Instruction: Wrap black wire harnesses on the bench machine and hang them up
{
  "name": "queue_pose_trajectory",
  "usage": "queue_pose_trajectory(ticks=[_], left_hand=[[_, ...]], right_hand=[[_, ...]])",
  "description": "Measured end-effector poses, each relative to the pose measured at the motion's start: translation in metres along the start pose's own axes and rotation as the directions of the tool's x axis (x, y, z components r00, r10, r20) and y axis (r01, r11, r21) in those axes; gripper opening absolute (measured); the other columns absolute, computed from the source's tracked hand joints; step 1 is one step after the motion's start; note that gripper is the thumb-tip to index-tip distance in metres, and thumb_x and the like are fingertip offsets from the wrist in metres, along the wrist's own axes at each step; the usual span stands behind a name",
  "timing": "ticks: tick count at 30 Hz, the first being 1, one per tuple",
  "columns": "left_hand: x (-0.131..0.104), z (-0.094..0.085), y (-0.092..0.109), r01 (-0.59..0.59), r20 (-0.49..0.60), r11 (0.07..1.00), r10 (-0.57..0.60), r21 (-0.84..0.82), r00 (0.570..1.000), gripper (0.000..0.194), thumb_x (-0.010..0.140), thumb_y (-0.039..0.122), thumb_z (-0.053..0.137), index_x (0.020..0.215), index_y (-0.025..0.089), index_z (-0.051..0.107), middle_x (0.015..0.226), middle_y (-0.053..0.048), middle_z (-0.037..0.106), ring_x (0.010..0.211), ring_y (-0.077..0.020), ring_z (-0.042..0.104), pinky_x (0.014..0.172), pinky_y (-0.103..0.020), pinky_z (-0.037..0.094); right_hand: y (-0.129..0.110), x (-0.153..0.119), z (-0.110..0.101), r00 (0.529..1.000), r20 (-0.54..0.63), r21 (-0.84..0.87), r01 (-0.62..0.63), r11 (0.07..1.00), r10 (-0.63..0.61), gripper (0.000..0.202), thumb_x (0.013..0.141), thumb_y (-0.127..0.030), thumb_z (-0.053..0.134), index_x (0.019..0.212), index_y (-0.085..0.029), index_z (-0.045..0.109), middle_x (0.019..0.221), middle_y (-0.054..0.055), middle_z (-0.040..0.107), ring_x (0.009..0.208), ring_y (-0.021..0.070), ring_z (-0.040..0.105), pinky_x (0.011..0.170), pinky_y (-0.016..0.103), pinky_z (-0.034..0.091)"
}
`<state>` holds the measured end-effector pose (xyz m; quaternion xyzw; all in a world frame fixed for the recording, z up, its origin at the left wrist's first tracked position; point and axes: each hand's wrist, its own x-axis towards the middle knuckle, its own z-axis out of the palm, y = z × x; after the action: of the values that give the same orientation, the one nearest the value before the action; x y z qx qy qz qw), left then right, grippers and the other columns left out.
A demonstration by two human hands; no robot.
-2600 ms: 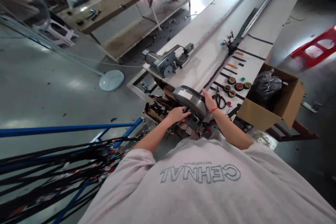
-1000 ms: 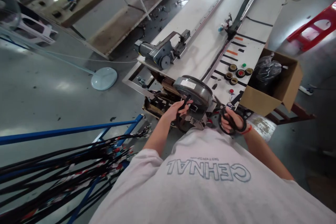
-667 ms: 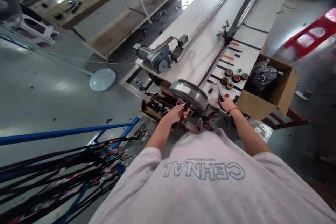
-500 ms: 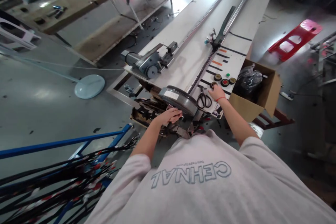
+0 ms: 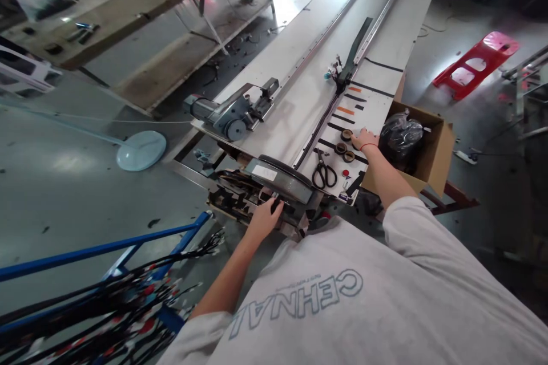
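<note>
My right hand (image 5: 365,140) is over the right edge of the long white table, fingers spread, fingertips at a black tape roll (image 5: 346,135). Two more tape rolls, a nearer one (image 5: 349,156) and one to its left (image 5: 341,148), lie close by. Black-handled scissors (image 5: 324,175) rest nearer me, beside a small red disc (image 5: 345,173). At the table's near end, my left hand (image 5: 263,221) is just below a large dark reel (image 5: 280,178) with a white label. Its thumb and fingers are curled around something dark that I cannot make out.
Black and orange strips (image 5: 346,110) lie along the table's right side. A grey motor unit (image 5: 235,117) sits at the left. An open cardboard box (image 5: 440,145) with a black bag stands at the right, a red stool (image 5: 475,65) beyond. Cables hang on a blue rack (image 5: 107,248).
My right hand has shifted farther along the table and its fingers have spread. The tape rolls sit closer together, farther left. My left hand has turned and its thumb has parted from the fingers.
</note>
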<state>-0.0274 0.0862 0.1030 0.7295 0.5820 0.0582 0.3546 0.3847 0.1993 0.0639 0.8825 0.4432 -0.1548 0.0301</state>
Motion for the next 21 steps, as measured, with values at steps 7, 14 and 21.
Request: queue_pose_trajectory(ticks=[7,14,21], left_hand=[[-0.05,-0.014,-0.038,0.447,0.524,0.638,-0.08,-0.627,0.848,0.051,0.077,0.068,0.049,0.062,0.02,0.053,0.044,0.004,0.038,0.04,-0.0106,0.034,0.043,-0.024,0.031],[-0.089,-0.013,-0.069,0.696,0.725,0.228,0.075,-0.681,0.685,0.043,0.074,0.06,0.062,0.086,0.019,0.056,0.05,0.01,0.025,0.036,-0.0035,0.011,0.034,-0.016,0.008],[-0.069,0.011,-0.046,0.309,0.198,0.758,-0.238,-0.575,0.951,0.047,0.077,0.067,0.049,0.071,0.021,0.049,0.055,0.006,0.039,0.047,-0.0101,0.036,0.045,-0.021,0.028]], right_hand=[[0.003,0.004,-0.007,0.999,0.035,-0.01,-0.027,1.0,0.028,0.061,0.091,-0.05,0.038,0.133,-0.006,0.045,0.127,0.025,0.054,0.122,0.0326,0.048,0.101,0.048,0.03],[0.002,0.002,0.001,1.0,-0.013,-0.033,-0.016,0.999,0.015,0.066,0.088,-0.05,0.046,0.135,-0.005,0.041,0.128,0.025,0.053,0.121,0.033,0.049,0.099,0.045,0.033],[0.0,-0.002,-0.001,1.0,-0.009,-0.036,-0.017,0.999,0.017,0.066,0.088,-0.05,0.048,0.134,-0.005,0.042,0.128,0.026,0.052,0.122,0.0325,0.048,0.101,0.045,0.032]])
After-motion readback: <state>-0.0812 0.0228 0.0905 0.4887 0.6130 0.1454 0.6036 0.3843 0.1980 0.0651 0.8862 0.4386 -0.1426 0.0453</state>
